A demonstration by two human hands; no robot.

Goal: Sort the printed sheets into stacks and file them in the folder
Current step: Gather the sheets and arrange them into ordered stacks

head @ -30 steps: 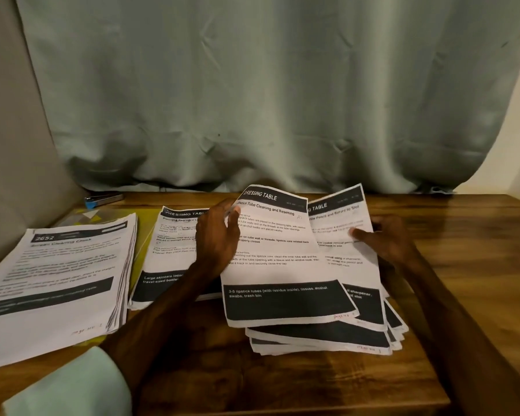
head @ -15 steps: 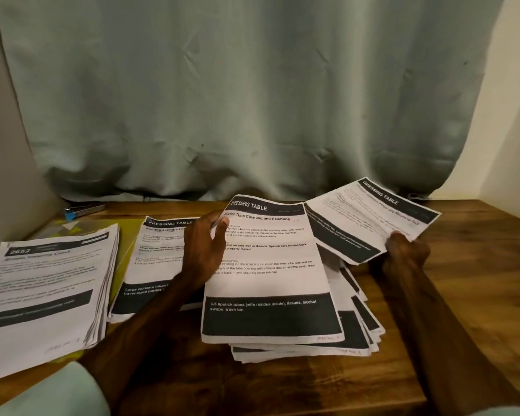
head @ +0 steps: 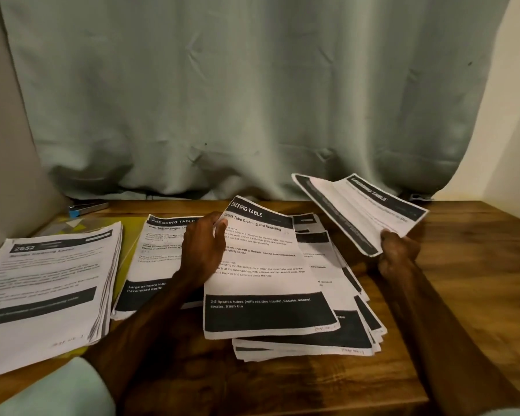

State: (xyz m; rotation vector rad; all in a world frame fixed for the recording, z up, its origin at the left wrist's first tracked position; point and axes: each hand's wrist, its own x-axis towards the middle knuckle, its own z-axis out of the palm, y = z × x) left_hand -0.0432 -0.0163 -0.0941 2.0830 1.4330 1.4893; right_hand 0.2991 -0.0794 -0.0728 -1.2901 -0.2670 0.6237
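Likely a home room serving as a desk: wooden table (head: 478,250) against a grey-green curtain (head: 222,100) beyond the left hand (head: 203,250), cream wall (head: 517,130) right of the right hand (head: 398,253), stacked sheets (head: 42,289) and a stapler (head: 87,207) to the left hand's left.

Left stack (head: 42,289): cut by frame's left edge; body text blurred. Folder (head: 131,235): mostly hidden under left, middle stacks. Middle stack (head: 159,244): right part behind left hand (head: 203,250). Pile (head: 342,295): largely covered by top sheet (head: 264,265). Raised sheet (head: 360,211): print blurred. Blue object (head: 86,208) at back-left corner of table (head: 478,250): unidentifiable.
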